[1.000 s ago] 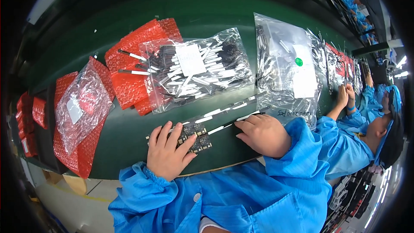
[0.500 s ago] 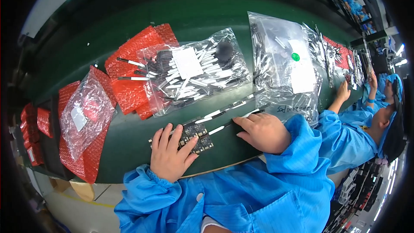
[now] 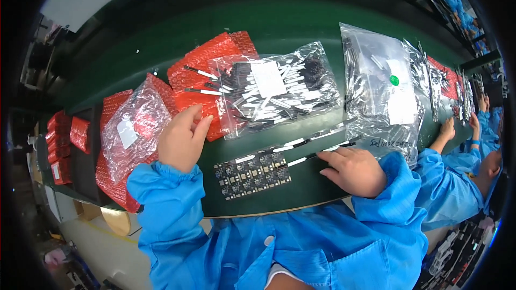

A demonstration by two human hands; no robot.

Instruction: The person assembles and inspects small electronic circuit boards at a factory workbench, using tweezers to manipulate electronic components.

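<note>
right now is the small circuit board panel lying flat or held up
Lying flat: the circuit board panel rests face up on the green table, with neither hand on it.

The left hand [image 3: 181,138] is no longer laid on the dark circuit board panel [image 3: 252,173]; it is now raised off it and carried to the left, where its fingertips are set against the red bubble-wrap packet [image 3: 207,75] and the clear bag of red parts [image 3: 135,123]. The circuit board panel, half covered by that hand before, is now fully exposed on the green belt [image 3: 301,21], just beside the blue sleeve [image 3: 166,204]. The right hand [image 3: 352,171] is shifted slightly, its fingers now laid flat by the black-and-white cable pieces [image 3: 317,142]. The whole scene is seen shifted a little, the view being turned.
</note>
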